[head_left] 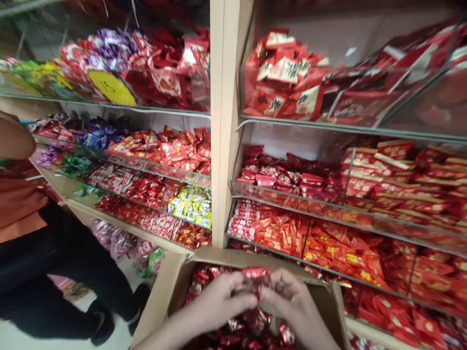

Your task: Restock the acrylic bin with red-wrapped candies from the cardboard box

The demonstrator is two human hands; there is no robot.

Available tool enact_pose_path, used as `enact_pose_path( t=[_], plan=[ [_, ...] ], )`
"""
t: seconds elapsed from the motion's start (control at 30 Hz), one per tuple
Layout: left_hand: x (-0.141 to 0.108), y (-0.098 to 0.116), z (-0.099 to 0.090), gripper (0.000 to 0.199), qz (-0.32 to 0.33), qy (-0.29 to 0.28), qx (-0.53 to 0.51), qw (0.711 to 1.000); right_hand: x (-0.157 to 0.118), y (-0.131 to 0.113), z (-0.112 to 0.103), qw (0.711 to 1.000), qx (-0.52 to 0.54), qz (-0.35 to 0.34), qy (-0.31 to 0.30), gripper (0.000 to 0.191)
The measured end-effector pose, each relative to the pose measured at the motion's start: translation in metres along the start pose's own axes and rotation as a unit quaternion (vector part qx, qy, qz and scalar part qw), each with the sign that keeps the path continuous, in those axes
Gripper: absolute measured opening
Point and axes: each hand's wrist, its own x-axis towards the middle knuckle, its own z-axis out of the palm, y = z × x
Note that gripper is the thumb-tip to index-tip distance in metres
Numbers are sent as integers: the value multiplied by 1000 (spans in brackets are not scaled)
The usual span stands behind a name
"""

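Candy (256, 273) in shiny red wrapping is held over the near cardboard box (331, 307), its long axis running roughly left to right, though its front end cannot be told; the left hand (231, 294) and the right hand (288, 297) pinch it from either side with curled fingers. More red candies (257, 320) lie in the box below, partly hidden by the hands. Beyond, shelves (310, 123) of sweets (279, 233) flank a pale post (221, 146), and a person (69, 257) stands to the left.
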Motion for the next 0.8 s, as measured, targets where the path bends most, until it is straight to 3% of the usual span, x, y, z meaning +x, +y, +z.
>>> enact_pose_path(
  t=[0.17,0.3,0.37,0.5,0.63,0.73,0.8],
  plan=[
    [13,29,-1,24,70,-29,-165,983,13,-27,-5,989,147,16,11,14],
    [10,34,-3,26,83,-30,-204,975,13,-28,0,963,263,46,20,11],
    [10,35,-5,27,89,-35,-185,978,13,-26,2,960,271,48,41,12],
    [11,35,-7,34,141,29,-130,981,11,-22,3,990,124,2,68,14],
    [12,32,-6,26,136,73,-151,976,4,-13,6,998,1,-38,58,16],
    [12,29,-5,27,107,87,-181,974,-2,-2,8,981,-119,-124,89,23],
    [13,29,-5,30,68,96,-225,967,-5,4,7,943,-210,-234,107,36]
  ],
)
